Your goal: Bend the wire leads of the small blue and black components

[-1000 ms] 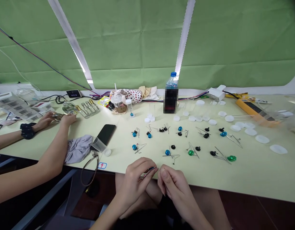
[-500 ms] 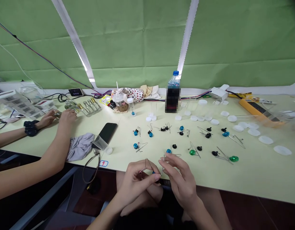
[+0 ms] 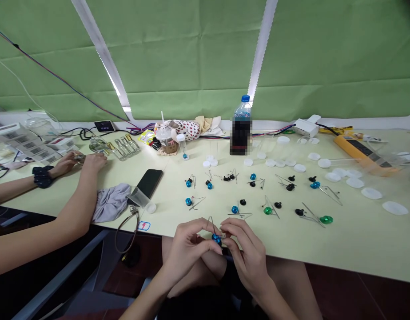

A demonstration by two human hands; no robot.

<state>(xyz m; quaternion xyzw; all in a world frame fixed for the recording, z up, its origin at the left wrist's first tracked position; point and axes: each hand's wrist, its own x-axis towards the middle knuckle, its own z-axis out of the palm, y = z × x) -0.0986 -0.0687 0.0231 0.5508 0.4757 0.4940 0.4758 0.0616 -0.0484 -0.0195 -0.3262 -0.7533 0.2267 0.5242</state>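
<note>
- Well, our left hand [image 3: 188, 251] and right hand [image 3: 246, 253] are together, with the fingertips of both closed on a glossy blue round bead [image 3: 216, 238].
- That bead sits between our hands, just over the near edge of the pale yellow-green tabletop [image 3: 358, 240], and a thin bent silver wire [image 3: 211, 226] rises from it.
- Just ahead of our hands lies a small blue metallic bead [image 3: 235, 209] beside a bent wire piece [image 3: 240, 215]. Farther on, more blue and green beads and black knobs lie scattered, such as a shiny green bead [image 3: 326, 219].
- To the right are flat white plastic caps [image 3: 395, 208] and a yellow power strip [image 3: 358, 153].
- On our left, a co-worker's hands [image 3: 80, 163], with a black fabric scrunchie [image 3: 42, 170] on one wrist, are at a small clear glass bottle [image 3: 78, 158].
- Nearby are a crumpled grey cloth [image 3: 111, 202], a black smartphone [image 3: 149, 183] and a clear plastic tube [image 3: 140, 198].
</note>
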